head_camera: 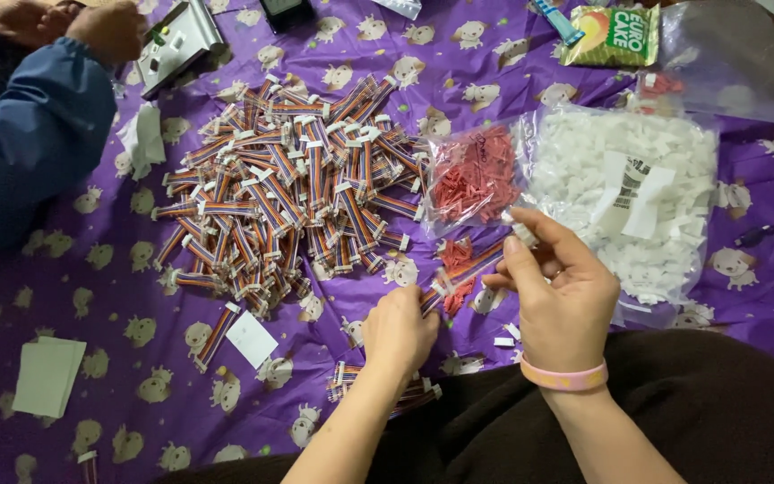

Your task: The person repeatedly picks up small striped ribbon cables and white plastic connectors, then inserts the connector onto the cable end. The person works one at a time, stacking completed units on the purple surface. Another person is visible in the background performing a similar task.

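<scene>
Over the purple cloth [118, 296], both hands pinch closed: left [398, 330] on a ribbon cable [468, 267], right [555, 291] on a white connector [523, 233].

A purple patterned cloth [118, 296] is spread beneath, on which a green snack packet [611, 36], an empty clear bag [732, 58], a stack of white paper slips [47, 376] and a grey metal bracket [176, 40] are noted, with a co-worker's blue sleeve [20, 134] at top left.

We hold our 2 bare forearms forward, hands close together. Our left hand [398, 330] curls knuckles-up in a loose fist; our right hand [559, 289], wrist banded pink, pinches thumb to fingertips.
</scene>
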